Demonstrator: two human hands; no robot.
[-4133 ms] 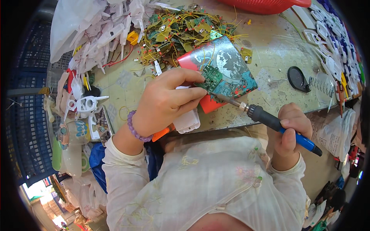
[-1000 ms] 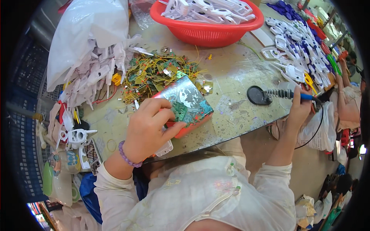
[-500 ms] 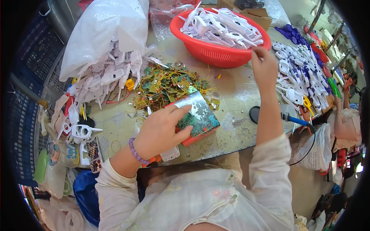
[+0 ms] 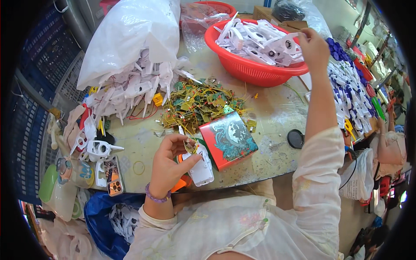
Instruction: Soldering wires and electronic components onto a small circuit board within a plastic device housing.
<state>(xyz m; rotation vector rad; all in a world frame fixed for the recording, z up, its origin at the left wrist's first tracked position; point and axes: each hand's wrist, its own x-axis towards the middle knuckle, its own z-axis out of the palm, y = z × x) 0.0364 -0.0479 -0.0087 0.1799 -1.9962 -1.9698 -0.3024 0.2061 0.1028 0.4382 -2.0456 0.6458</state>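
In the head view, the left hand (image 4: 169, 162) pinches a small circuit board (image 4: 190, 146) just left of the red tin box (image 4: 229, 139). The right hand (image 4: 313, 47), far behind the box, closes its fingers on a white plastic part (image 4: 286, 44) at the red basket (image 4: 255, 69). The next move likely needs both pieces brought together. A wire-and-board heap (image 4: 197, 102) crowds the space behind the box.

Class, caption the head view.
Left hand pinches a small wired circuit board; right hand picks a white plastic part from the red basket.
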